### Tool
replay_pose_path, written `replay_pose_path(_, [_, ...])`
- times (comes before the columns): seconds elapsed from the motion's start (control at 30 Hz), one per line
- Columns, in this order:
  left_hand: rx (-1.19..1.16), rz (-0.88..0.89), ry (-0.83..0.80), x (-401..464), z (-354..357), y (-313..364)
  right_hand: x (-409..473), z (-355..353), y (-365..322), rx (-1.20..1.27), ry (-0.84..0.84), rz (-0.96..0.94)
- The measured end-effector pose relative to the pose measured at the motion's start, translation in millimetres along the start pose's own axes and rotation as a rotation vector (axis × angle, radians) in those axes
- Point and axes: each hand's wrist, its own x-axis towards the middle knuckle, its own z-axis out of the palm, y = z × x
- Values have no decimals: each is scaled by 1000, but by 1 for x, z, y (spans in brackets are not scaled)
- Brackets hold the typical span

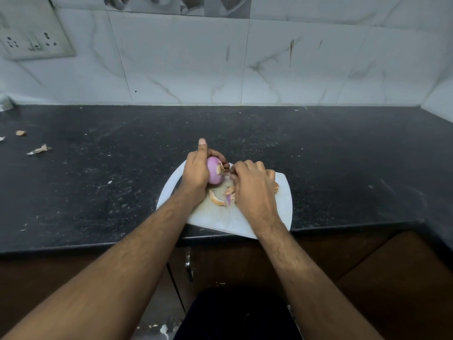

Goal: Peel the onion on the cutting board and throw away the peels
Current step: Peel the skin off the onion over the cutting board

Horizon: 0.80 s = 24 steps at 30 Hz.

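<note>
A purple onion (214,174), mostly bare of its dry skin, is held above the white cutting board (282,207) with its root end facing right. My left hand (196,173) grips it, thumb raised. My right hand (252,185) is curled just to the right of the onion, its fingertips at the root end pinching a bit of peel. Loose peels (217,198) lie on the board under and between my hands; part of them is hidden by my right hand.
The board sits at the front edge of a black stone counter (98,180). A few peel scraps (39,149) lie on the counter far left. A tiled wall with a socket plate (31,38) stands behind. A cabinet handle (188,266) is below.
</note>
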Motion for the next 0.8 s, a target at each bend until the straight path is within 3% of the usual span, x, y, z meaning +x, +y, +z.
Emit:
replay_pose_path(0.2, [-53,-41,-71,1,-3,0,0,-5,1,162,-19,28])
replay_pose_path(0.47, [58,-23,-166,-8,0,8,-1,-2,-8,10,-37,-81])
replay_pose_path(0.8, [92,-41,-196,-7,-2,2,-1,-8,-4,85,-55,-127])
